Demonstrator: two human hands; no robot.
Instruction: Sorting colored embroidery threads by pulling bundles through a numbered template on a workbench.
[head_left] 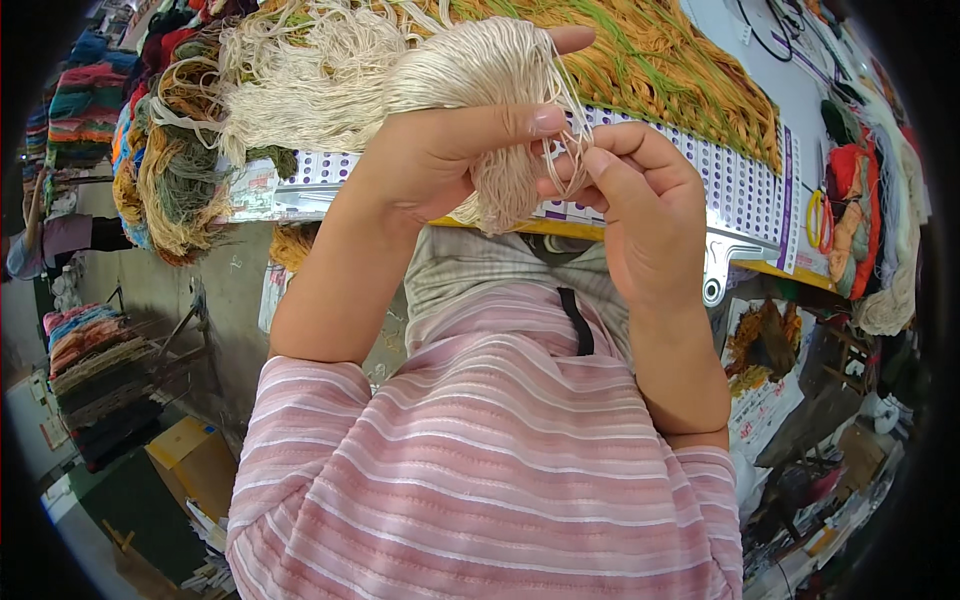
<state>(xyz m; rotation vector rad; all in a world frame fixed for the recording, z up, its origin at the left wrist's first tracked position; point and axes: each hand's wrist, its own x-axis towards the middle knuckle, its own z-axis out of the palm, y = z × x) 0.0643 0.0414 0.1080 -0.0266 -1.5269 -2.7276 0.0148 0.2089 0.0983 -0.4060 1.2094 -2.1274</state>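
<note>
I had the left hand clasping the gathered skein, the right hand pinching strands still loose, and more yarn lay ungathered.

Room opens between the forearms, but the cream skein and ochre yarn block the far side

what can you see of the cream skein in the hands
The skein is a thick bundle of fine cream strands, slightly glossy, looking like thread or yarn. The left hand holds it raised, the thumb across its front; a full, rounded mass bulges above and a narrower end hangs below. At its right side, a few thin strands pull away, pinched by the right hand. Fingers hide part of it.
</note>
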